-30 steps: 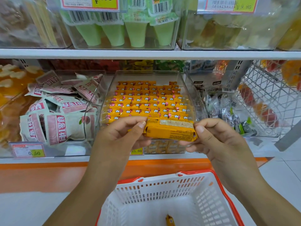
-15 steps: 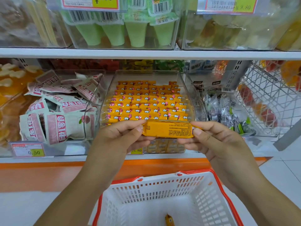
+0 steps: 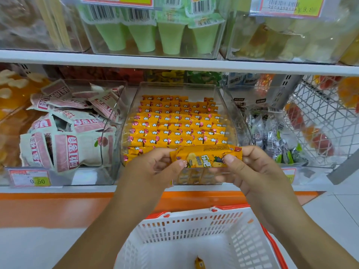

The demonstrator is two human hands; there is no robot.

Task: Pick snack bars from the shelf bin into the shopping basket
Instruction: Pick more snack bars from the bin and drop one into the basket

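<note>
Both hands, left hand (image 3: pixel 155 167) and right hand (image 3: pixel 246 167), are pinching one snack bar (image 3: pixel 206 157) by its ends at frame centre, before the well-stocked shelf bin (image 3: pixel 132 98). Below, the shopping basket (image 3: pixel 194 222) is holding what looks like one bar (image 3: pixel 199 264); most picking seemingly remains.

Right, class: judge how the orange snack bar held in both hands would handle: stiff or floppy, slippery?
The snack bar is probably stiff: it spans straight between the left hand and right hand. Glossy wrapper, so likely slippery; fingertip pinches suggest lightness.
</note>
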